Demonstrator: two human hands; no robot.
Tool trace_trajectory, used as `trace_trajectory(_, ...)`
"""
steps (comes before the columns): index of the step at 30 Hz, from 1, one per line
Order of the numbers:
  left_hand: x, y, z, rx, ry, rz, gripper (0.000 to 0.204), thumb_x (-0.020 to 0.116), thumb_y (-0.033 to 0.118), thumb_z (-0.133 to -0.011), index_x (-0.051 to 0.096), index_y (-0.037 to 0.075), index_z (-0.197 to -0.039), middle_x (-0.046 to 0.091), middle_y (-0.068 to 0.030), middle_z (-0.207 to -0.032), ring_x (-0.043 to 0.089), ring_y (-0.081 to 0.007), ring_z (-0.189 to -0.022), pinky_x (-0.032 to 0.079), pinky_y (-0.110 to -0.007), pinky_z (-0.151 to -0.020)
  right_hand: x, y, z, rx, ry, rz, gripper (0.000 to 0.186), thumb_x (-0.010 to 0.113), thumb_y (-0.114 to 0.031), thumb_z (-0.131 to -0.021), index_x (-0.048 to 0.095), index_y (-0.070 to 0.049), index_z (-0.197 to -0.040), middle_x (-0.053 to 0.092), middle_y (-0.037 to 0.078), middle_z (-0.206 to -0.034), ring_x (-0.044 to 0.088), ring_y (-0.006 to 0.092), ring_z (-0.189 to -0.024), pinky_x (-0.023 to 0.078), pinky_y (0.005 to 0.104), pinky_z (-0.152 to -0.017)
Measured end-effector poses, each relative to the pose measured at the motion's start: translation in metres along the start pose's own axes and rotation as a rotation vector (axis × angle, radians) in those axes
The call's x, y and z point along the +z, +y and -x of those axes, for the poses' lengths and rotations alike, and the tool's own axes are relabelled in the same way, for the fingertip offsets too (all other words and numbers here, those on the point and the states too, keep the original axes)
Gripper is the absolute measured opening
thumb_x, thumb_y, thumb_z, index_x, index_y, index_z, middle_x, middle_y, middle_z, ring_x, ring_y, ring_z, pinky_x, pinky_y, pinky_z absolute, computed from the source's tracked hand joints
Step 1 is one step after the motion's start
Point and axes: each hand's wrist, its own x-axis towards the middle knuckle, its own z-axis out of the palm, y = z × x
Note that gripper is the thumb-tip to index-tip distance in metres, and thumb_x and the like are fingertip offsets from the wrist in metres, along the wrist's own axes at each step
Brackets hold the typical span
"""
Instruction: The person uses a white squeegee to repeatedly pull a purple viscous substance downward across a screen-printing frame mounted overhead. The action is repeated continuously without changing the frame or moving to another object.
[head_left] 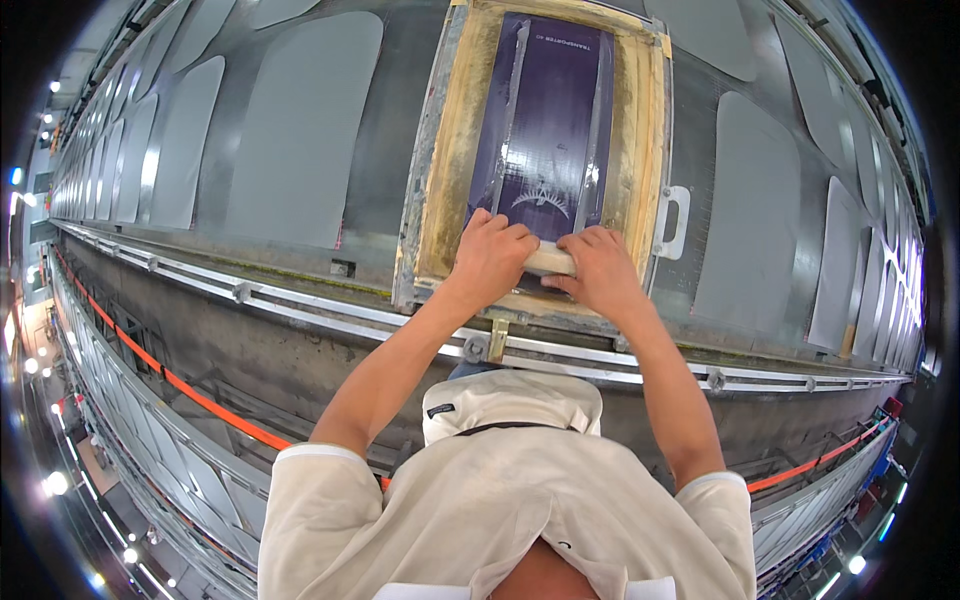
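Note:
A squeegee with a pale wooden handle (pixel 550 261) stands across the near end of a screen-printing frame (pixel 652 130). My left hand (pixel 490 255) is wrapped round its left part, and my right hand (pixel 602 268) is closed round the right part. Only a short stretch of the handle shows between my hands, and its blade is hidden. Beyond it lies the purple screen area (pixel 550 120), with a pale curved leaf-like design near my hands and shiny tape strips along both sides. Brownish stains mark the frame's taped border.
Grey flat pieces (pixel 305 130) lie in rows on the long metal table, left and right of the frame. A white handle (pixel 672 222) sticks out at the frame's right side. A metal rail (pixel 330 308) with stops runs along the table's near edge, before my body.

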Motion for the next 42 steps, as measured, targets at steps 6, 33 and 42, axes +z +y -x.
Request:
trace_trajectory(6,-0.002,0.01,0.005,-0.004,-0.019,-0.035,0.037,0.083,0.012,-0.061,0.073,0.012,-0.097,0.068,-0.0013,-0.098,0.06,-0.0228,-0.094,0.043,-0.039,-0.088,-0.031,0.105,-0.017,0.483,0.758,0.057,0.046,0.071,-0.042,-0.091,0.068,-0.005,-0.118,0.07,0.019,-0.11,0.062,0.039,-0.108,0.048,0.0473,-0.097)
trace_trajectory(33,-0.169,-0.191,0.131,-0.133,-0.011,0.08,0.049,0.08,0.0,-0.057,0.071,0.007,-0.105,0.072,-0.0058,-0.108,0.066,-0.0314,-0.099,0.053,-0.043,-0.087,0.016,-0.122,-0.181,0.585,0.757,-0.694,0.025,0.068,-0.03,-0.093,0.067,-0.005,-0.097,0.064,0.013,-0.067,0.061,0.0246,-0.062,0.047,0.0403,-0.063)
trace_trajectory(42,-0.184,-0.173,0.181,0.014,-0.08,0.062,0.061,0.078,0.001,-0.053,0.069,0.009,-0.112,0.07,-0.0047,-0.113,0.065,-0.0273,-0.096,0.051,-0.042,-0.081,0.028,-0.12,-0.184,0.615,0.846,-0.61,0.023,0.069,-0.029,-0.092,0.067,-0.006,-0.095,0.063,0.012,-0.065,0.059,0.0271,-0.059,0.046,0.0405,-0.06)
